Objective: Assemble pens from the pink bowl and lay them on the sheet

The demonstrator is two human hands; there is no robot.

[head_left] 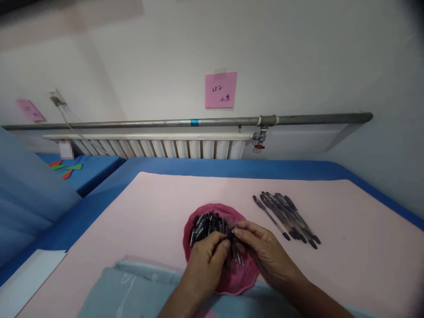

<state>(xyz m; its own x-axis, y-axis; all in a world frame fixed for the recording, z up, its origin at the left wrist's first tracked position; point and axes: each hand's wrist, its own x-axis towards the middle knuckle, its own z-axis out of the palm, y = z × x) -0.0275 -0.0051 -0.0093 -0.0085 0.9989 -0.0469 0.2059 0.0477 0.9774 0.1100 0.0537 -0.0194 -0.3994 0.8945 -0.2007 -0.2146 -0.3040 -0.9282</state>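
Head view: both hands are working close together over a pink tray w/ a wavy rim (240,280), which is sitting near the front of the pale pink desk (357,256). L hand (207,256) is pinching a small dark pen part (231,236) btwn thumb & index; R hand (261,247) is meeting it from the other side, fingertips also pinching. Exact piece: can't tell, fingers are covering most of it. Under & left of the fingers, loose black pen pieces (205,226) are lying heaped in the tray; some clear pieces (239,258) are showing near the R hand. To the tray's right, well apart from it, a bunch of pens (281,214) is lying slantwise on the desk, one at the left edge a bit apart. Blue-grey cloth (139,285) is lying along the near edge.

Handling (my guess): part is prob. v. light, stiff plastic, smooth so a bit slippery; clear bits might be cracking if squeezed or bent hard. Best hold: fingertip pinch around the middle of the barrel, keeping the ends free.
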